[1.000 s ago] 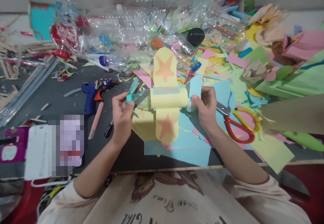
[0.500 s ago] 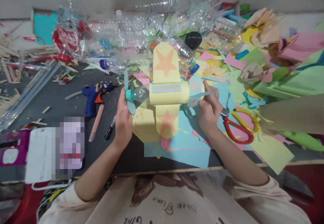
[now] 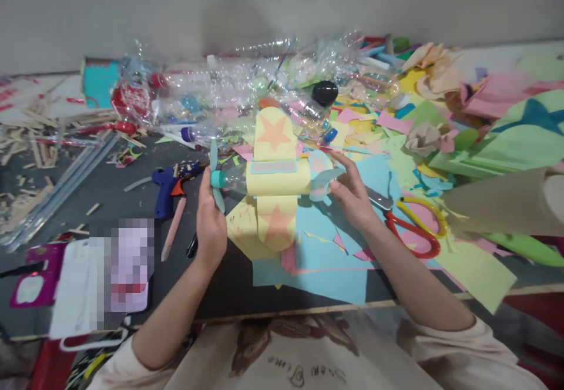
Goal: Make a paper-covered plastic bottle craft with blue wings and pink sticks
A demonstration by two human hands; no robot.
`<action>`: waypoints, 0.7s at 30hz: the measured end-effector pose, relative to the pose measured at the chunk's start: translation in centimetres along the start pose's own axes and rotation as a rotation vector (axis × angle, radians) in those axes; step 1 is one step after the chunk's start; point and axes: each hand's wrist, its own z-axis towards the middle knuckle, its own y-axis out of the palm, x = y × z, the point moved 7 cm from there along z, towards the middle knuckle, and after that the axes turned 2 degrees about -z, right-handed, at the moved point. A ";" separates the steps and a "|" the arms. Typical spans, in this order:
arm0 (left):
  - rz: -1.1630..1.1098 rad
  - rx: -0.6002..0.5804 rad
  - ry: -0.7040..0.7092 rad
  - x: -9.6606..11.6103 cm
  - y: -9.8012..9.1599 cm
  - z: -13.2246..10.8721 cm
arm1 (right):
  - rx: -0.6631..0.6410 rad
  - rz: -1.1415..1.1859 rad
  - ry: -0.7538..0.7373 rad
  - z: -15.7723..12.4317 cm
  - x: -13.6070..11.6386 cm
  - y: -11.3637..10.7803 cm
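Observation:
A toy airplane (image 3: 279, 180) made from a plastic bottle wrapped in yellow paper is held level between my hands. Orange stars mark its two yellow wings, and a blue strip runs along its top. My left hand (image 3: 211, 222) rests its fingers against the nose, by the green cap (image 3: 217, 179) and the pale blue propeller (image 3: 214, 155). At the other end, my right hand (image 3: 351, 188) pinches the light blue tail fins (image 3: 321, 178) between thumb and fingers. Below the plane lie blue paper sheets (image 3: 326, 266) and a yellow sheet (image 3: 241, 228).
Left of the plane lie a blue glue gun (image 3: 165, 187), a black pen (image 3: 192, 245) and a phone (image 3: 132, 264). Scissors (image 3: 418, 234) with red and yellow handles lie at the right. Plastic bottles (image 3: 229, 84), wooden sticks (image 3: 30, 161) and paper scraps (image 3: 423, 137) fill the back.
The airplane has shifted slightly left in view, with both hands on it. My right hand's fingers have changed position on the tail. The camera view has tilted up a little.

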 end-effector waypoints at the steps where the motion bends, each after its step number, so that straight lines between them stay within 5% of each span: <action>1: -0.011 0.009 0.004 0.1 0.0 0.1 | -0.006 0.064 0.019 0.1 0.0 -0.1; 6: -0.068 0.040 0.056 0.2 0.0 0.3 | 0.018 0.306 0.121 0.6 0.6 -1.2; 11: -0.080 0.034 0.022 -0.6 -0.3 0.5 | 0.260 0.481 0.179 1.5 0.9 -5.5; 18: -0.044 0.031 0.042 -0.5 -0.3 0.5 | 0.774 0.556 -0.071 2.0 0.8 -15.4; 21: -0.019 0.008 0.037 -0.6 -0.2 0.4 | 0.797 0.510 -0.009 1.8 1.9 -15.5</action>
